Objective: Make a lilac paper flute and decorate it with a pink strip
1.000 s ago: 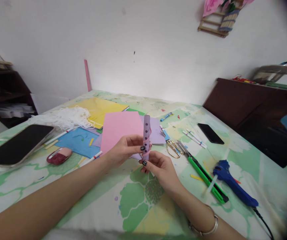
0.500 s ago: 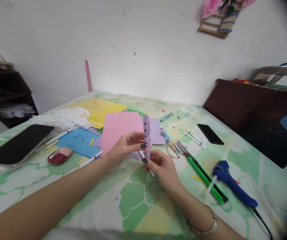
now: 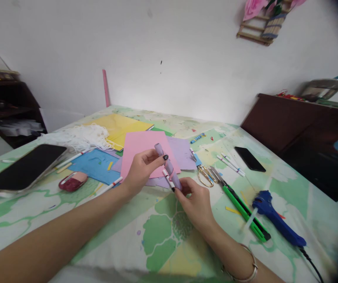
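A rolled purple paper tube (image 3: 167,162) is held between my two hands, tilted with its upper end to the left. My left hand (image 3: 146,169) pinches it near the top, thumb on its side. The fingers of my right hand (image 3: 194,199) close round its lower end. A thin pink strip winds across the tube. Against its lower left side lies a white stick with a red band (image 3: 168,178), its bottom end at my right thumb. Behind the tube lie a pink sheet (image 3: 143,143) and a light purple sheet (image 3: 183,153).
On the right are gold-handled scissors (image 3: 205,176), a green cutter (image 3: 245,210), a blue glue gun (image 3: 279,220) and a black phone (image 3: 249,158). On the left lie a larger phone (image 3: 24,167), a maroon-and-pink case (image 3: 73,182), blue sheets (image 3: 94,165), white yarn (image 3: 77,137) and yellow paper (image 3: 124,127).
The purple tube has tipped from upright to a leftward slant, and its row of dark holes has turned out of sight. My left hand has shifted slightly left with the top end.
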`<state>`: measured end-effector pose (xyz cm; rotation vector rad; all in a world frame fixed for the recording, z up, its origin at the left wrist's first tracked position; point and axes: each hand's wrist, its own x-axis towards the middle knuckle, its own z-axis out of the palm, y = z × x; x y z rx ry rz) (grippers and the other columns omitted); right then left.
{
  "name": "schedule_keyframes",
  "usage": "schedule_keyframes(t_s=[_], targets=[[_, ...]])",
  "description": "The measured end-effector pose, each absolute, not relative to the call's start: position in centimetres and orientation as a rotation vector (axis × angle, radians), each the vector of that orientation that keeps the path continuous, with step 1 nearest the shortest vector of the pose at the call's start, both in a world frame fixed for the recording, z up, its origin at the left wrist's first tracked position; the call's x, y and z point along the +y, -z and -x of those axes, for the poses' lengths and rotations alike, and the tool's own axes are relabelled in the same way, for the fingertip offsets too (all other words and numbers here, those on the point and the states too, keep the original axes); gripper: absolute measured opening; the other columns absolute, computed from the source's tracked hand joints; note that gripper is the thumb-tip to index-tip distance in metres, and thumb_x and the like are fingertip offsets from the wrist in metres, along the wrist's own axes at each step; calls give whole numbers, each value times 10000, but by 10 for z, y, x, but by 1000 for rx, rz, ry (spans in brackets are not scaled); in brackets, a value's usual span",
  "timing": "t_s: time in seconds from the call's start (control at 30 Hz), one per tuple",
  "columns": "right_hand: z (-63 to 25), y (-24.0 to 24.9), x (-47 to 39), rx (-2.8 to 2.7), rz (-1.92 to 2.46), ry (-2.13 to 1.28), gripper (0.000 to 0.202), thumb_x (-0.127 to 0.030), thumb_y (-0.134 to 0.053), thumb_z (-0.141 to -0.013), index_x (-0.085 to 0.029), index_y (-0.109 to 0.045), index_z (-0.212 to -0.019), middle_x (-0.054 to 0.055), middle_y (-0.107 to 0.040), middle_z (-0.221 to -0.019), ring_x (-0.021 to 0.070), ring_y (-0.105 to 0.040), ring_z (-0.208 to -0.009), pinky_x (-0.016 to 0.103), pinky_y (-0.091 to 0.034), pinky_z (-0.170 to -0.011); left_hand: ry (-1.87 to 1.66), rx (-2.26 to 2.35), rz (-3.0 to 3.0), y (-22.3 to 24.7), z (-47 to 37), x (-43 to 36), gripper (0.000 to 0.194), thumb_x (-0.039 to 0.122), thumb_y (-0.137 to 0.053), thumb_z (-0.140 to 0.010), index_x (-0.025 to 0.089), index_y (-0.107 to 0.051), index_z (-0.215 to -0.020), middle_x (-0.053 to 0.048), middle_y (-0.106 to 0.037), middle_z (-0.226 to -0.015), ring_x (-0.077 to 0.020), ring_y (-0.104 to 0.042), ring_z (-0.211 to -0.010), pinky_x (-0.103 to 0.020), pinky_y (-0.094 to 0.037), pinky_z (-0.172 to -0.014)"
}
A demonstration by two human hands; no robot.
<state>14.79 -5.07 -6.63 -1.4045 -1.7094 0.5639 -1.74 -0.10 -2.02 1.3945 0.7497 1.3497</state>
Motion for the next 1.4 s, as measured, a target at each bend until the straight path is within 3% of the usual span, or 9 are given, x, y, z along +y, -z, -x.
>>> schedule_keyframes(t_s=[0.1,0.47,0.67,1.03,1.27,1.4], targets=[[-148,66,-51,-1732,1414,-522,139,-163,-555,-753,-191,-645,-855,-13,-646,-696,125,-564,-613,234,-408,-585,-1338,781,-1373,19,17,-1,112,228,-621,-773,125,-609,-732,-17,-642,-665,-143,-612,-645,-336,-499,-770],[-150,68,-52,-1755,1381,-532,154,-175,-549,-774,-185,-651,-889,-9,-646,-688,122,-567,-608,223,-404,-585,-1334,1033,-1384,23,19,5,129,234,-668,-694,119,-700,-742,-64,-722,-815,-212,-654,-883,-328,-506,-834],[-149,67,-53,-1791,1400,-466,154,-170,-548,-765,-185,-650,-878,-13,-632,-672,121,-559,-596,221,-395,-577,-1354,1003,-1324,23,20,6,214,287,-680,-691,108,-702,-807,-69,-715,-821,-202,-654,-835,-318,-513,-786],[-151,67,-51,-1800,1425,-468,165,-173,-533,-777,-188,-663,-878,-3,-635,-674,133,-552,-597,232,-389,-575,-1353,996,-1310,23,24,11,225,334,-687,-697,110,-707,-720,-72,-699,-718,-196,-641,-764,-341,-504,-770],[-152,68,-50,-1783,1447,-468,174,-180,-541,-774,-186,-683,-874,-1,-648,-670,137,-556,-595,233,-388,-590,-1207,985,-1357,21,25,12,331,400,-628,-729,99,-690,-850,-102,-714,-816,-195,-649,-738,-373,-499,-777],[-154,68,-50,-1807,1440,-441,173,-177,-538,-775,-194,-696,-842,-9,-638,-638,131,-544,-581,225,-375,-580,-1160,979,-1370,23,27,13,348,402,-588,-755,102,-669,-912,-106,-712,-847,-227,-658,-819,-397,-505,-796]])
